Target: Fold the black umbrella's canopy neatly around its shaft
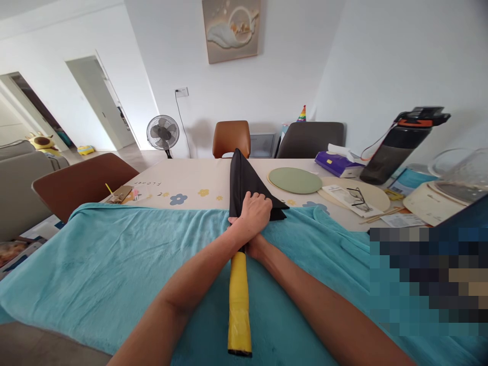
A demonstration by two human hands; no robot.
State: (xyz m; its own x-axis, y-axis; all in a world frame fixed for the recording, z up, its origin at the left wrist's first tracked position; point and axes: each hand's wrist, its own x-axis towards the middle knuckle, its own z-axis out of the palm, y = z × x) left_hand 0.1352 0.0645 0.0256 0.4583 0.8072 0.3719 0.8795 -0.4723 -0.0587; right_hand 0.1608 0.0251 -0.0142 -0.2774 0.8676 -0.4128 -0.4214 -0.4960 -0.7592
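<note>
This is a home, seemingly its dining area: a flower-printed table (pixel 190 175) with leather-look chairs (pixel 231 138), placemats (pixel 295 180) and a tissue box (pixel 335 163) on it, a framed picture (pixel 232 33) on the wall, a fan (pixel 163 131), a grey sofa (pixel 23 185) at left, a plush toy (pixel 42 142) behind it, and plain doorways (pixel 101 104) beyond.

Bright, diffuse light; soft shadows on the flat white wall (pixel 285 76), far side. Wide-angle stretch: tall pale-grey doorway (pixel 95 99) leans, far left. Coarse pixel mosaic (pixel 430 279), near right.
</note>
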